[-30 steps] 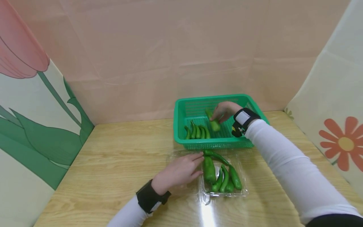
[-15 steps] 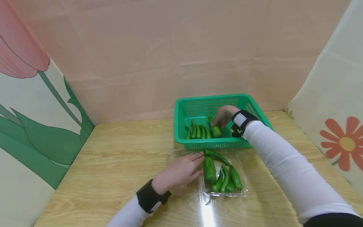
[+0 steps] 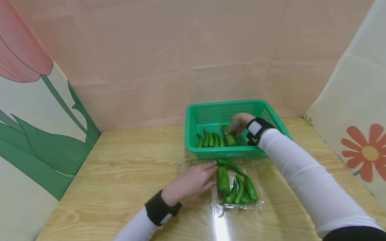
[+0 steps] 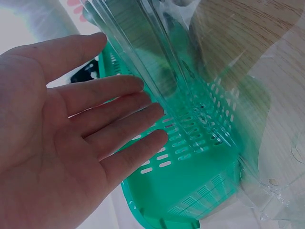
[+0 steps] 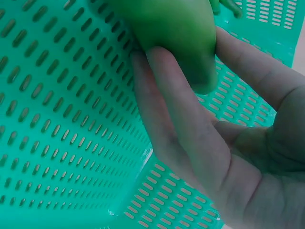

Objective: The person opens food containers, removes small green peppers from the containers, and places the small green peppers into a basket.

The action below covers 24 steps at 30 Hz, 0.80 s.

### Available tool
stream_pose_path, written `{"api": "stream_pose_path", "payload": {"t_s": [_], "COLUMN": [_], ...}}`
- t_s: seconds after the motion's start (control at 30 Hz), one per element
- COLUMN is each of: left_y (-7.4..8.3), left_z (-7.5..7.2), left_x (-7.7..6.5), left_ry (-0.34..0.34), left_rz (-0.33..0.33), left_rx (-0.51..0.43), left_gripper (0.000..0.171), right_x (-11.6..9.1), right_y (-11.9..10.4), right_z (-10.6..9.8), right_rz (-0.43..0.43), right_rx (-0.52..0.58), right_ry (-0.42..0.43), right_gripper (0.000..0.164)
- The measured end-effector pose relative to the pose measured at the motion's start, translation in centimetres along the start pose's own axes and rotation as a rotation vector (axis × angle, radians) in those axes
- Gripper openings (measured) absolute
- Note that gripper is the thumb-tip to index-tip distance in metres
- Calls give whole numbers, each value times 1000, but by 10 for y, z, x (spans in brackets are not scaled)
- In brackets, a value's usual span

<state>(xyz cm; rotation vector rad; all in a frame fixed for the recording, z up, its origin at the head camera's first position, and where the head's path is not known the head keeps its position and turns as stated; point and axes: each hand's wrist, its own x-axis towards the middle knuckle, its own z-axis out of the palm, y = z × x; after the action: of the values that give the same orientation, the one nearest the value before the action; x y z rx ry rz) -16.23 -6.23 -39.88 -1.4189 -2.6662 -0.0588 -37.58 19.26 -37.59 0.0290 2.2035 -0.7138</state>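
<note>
In the green basket (image 3: pixel 194 149), my right hand (image 3: pixel 239 123) pinches a large green pepper (image 3: pixel 231 140), thumb on one side and fingers on the other. The right wrist view shows this pepper (image 5: pixel 176 38) low inside the basket, its far end out of frame. Several slim green chillies (image 3: pixel 210 140) lie in a row to its left. My left hand (image 3: pixel 190 180) has its fingers extended at the left edge of a clear plastic box (image 3: pixel 241 207); whether every fingertip touches it I cannot tell. Inside that box are a large green pepper (image 3: pixel 222 180) and several smaller ones (image 3: pixel 239 189).
The box stands directly in front of the basket on a wooden table (image 3: pixel 129 167). A clear lid (image 3: pixel 193 162) appears to lie open under my left hand. A pink cloth (image 3: pixel 144 67) hangs behind, with flower-printed cloths (image 3: pixel 371 100) at the sides.
My right hand has lowered the large pepper toward the near side of the basket, to the right of the chillies, then held almost still. The left hand has not moved.
</note>
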Motion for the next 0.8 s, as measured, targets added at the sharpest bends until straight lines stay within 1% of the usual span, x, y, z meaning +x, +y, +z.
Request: {"api": "stream_pose_path", "payload": {"t_s": [0.1,0.33,0.6,0.73,0.8], "left_y": [0,-1,0,1,1], "left_z": [0,0,0,-1,-1], "left_x": [0,0,2,2,2], "left_ry": [-1,-1,-4,-11,-12], "left_rz": [0,2,5,1,1], "left_rx": [-1,3,-1,-8,-7], "left_gripper": [51,51,51,51,51], "right_x": [-1,-1,0,-1,-2], "right_y": [0,0,0,-1,-1], "right_z": [0,-1,0,1,1], "right_rz": [4,-8,-7,-3,-3], "right_rx": [38,91,153,153,138], "right_ry": [4,-37,-52,-49,-48], "right_gripper": [76,78,90,90,87]}}
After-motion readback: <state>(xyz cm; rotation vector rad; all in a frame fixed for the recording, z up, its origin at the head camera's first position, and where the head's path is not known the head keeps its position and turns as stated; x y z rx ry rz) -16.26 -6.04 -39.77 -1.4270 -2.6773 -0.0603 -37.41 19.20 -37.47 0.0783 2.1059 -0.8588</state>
